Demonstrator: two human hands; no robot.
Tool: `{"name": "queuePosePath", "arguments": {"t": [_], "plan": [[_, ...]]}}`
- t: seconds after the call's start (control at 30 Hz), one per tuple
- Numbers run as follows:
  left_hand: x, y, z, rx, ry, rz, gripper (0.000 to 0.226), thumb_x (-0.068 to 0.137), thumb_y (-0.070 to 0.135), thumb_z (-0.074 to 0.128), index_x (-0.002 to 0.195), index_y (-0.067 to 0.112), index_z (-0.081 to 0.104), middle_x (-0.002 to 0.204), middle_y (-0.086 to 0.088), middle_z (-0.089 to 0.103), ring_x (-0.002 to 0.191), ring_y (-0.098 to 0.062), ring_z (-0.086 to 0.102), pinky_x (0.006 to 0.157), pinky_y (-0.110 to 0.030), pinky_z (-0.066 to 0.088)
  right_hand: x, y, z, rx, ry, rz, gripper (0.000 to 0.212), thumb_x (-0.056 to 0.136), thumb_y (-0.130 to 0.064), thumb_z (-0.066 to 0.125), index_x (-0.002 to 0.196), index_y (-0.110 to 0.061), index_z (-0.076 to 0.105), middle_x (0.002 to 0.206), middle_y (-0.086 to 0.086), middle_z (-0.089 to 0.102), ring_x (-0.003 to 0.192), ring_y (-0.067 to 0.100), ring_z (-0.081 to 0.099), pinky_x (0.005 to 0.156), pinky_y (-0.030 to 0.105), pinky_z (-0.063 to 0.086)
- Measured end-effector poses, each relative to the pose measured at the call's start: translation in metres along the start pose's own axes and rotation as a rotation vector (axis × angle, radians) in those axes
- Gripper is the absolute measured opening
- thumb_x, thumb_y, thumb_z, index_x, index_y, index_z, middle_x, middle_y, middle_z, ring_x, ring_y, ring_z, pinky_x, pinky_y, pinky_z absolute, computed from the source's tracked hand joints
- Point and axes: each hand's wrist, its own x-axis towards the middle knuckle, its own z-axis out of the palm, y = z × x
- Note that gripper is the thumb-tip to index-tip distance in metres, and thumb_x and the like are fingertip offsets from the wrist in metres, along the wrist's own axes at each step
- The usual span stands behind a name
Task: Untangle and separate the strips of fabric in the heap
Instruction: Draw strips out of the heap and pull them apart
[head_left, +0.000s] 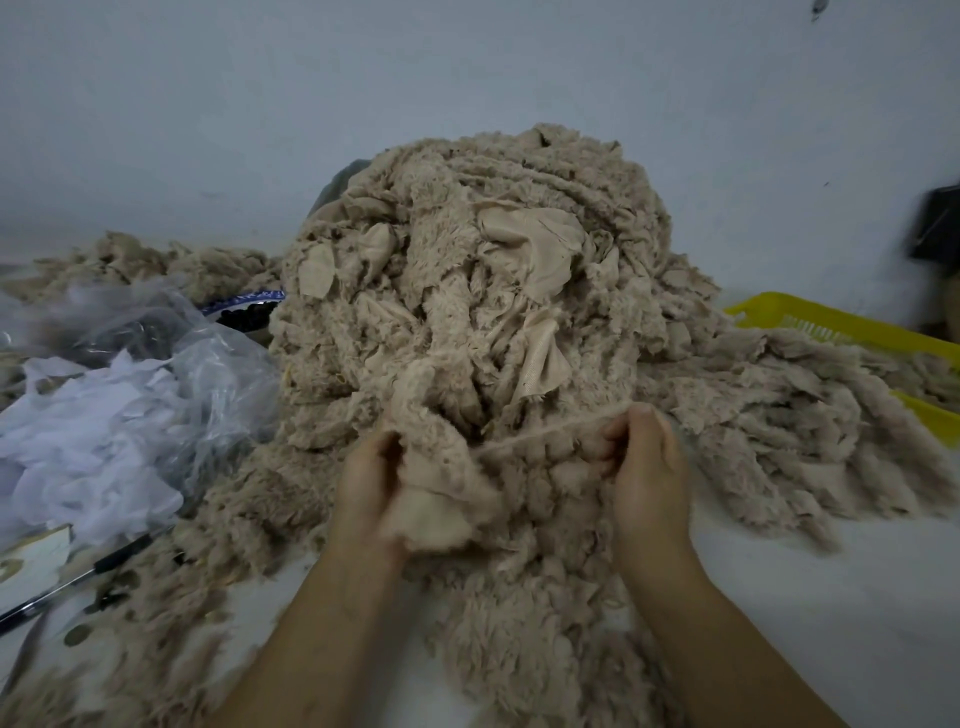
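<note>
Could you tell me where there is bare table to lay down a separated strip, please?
The widest bare table lies front right, bordered by the right forearm and the strips fanned below the yellow basket. A small patch lies beside the left forearm. The left is crowded: plastic bag, white fabric, pen.

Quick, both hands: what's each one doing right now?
Left hand: closed, gripping a bunched beige fabric strip.
Right hand: closed, pinching the stretched edge of that strip.
</note>
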Motion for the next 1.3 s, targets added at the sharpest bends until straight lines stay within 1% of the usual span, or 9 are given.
{"name": "queuePosePath", "arguments": {"t": [0.07,0.3,0.43,0.53,0.67,0.83,1.1,1.2,1.3], "plan": [[0.007,0.004,-0.001,-0.084,0.218,0.270,0.035,0.096,0.012,0.045,0.081,-0.002,0.074,0.088,-0.016,0.072,0.077,-0.024,0.073,0.070,-0.037,0.060,0.008,-0.001,-0.007,0.026,0.089,0.009,0.036,0.101,-0.031,0.039,0.069,-0.023,0.053,0.058,-0.014,0.056,0.056,0.005,0.050,0.062,0.031,0.043],[0.000,0.007,0.007,0.031,0.071,0.371,0.031,0.081,0.015,0.051,0.084,0.001,0.079,0.095,-0.021,0.074,0.078,-0.030,0.075,0.059,-0.043,0.061,0.017,-0.002,-0.013,0.245,0.103,0.179,0.040,0.094,-0.024,0.044,0.056,-0.025,0.057,0.074,-0.011,0.071,0.069,0.002,0.065,0.074,0.034,0.053],[-0.005,0.010,0.011,0.051,0.092,0.344,0.020,0.078,0.006,0.056,0.066,0.004,0.073,0.064,-0.011,0.068,0.053,-0.017,0.068,0.048,-0.025,0.056,0.022,-0.011,-0.015,0.627,0.023,0.366,0.034,0.098,-0.020,0.044,0.064,-0.016,0.045,0.054,-0.001,0.053,0.044,0.010,0.049,0.048,0.023,0.042],[-0.001,-0.002,0.006,0.530,0.244,0.298,0.028,0.099,0.025,0.052,0.087,0.016,0.076,0.083,-0.012,0.075,0.069,-0.017,0.073,0.055,-0.025,0.055,0.021,-0.012,-0.013,0.624,-0.016,0.356,0.031,0.099,-0.022,0.042,0.070,-0.015,0.047,0.055,-0.002,0.049,0.038,0.008,0.035,0.036,0.020,0.032],[0.000,-0.028,0.006,1.625,0.134,0.320,0.017,0.083,0.065,0.061,0.097,0.056,0.063,0.099,0.037,0.063,0.085,0.017,0.060,0.062,-0.005,0.046,0.019,-0.011,-0.011,0.685,-0.118,0.313,0.028,0.102,-0.023,0.041,0.079,-0.013,0.055,0.073,0.001,0.066,0.060,0.011,0.060,0.060,0.022,0.051],[0.004,-0.035,-0.006,1.967,-0.002,0.230,0.046,0.083,0.062,0.067,0.122,0.040,0.060,0.109,0.032,0.052,0.093,0.012,0.052,0.072,0.001,0.037,0.023,-0.017,-0.014,0.872,-0.180,0.408,0.035,0.100,-0.026,0.042,0.070,-0.018,0.057,0.064,-0.002,0.057,0.064,0.012,0.062,0.063,0.024,0.053],[0.005,-0.008,-0.004,0.956,0.486,0.621,0.013,0.100,0.029,0.056,0.096,0.025,0.068,0.082,-0.004,0.067,0.065,-0.014,0.059,0.059,-0.028,0.048,0.021,-0.012,-0.018,0.477,-0.185,0.275,0.042,0.099,-0.022,0.040,0.059,-0.018,0.051,0.053,-0.002,0.031,0.038,0.008,0.024,0.032,0.020,0.021],[0.001,0.003,-0.003,0.455,0.262,0.391,0.031,0.100,0.024,0.051,0.123,0.012,0.067,0.109,-0.012,0.062,0.076,-0.019,0.055,0.063,-0.029,0.043,0.013,-0.011,-0.015,0.140,-0.330,0.092,0.065,0.101,-0.052,0.030,0.050,-0.021,0.057,0.057,0.002,0.052,0.048,0.010,0.051,0.047,0.020,0.041],[-0.001,-0.003,-0.001,0.363,0.177,0.311,0.033,0.096,0.016,0.047,0.101,0.012,0.079,0.102,-0.013,0.070,0.066,-0.024,0.067,0.054,-0.029,0.054,-0.003,-0.006,-0.005,-0.230,-0.472,-0.134,0.078,0.088,-0.078,0.027,0.049,-0.015,0.053,0.072,0.002,0.064,0.082,0.008,0.063,0.074,0.005,0.042]]}}
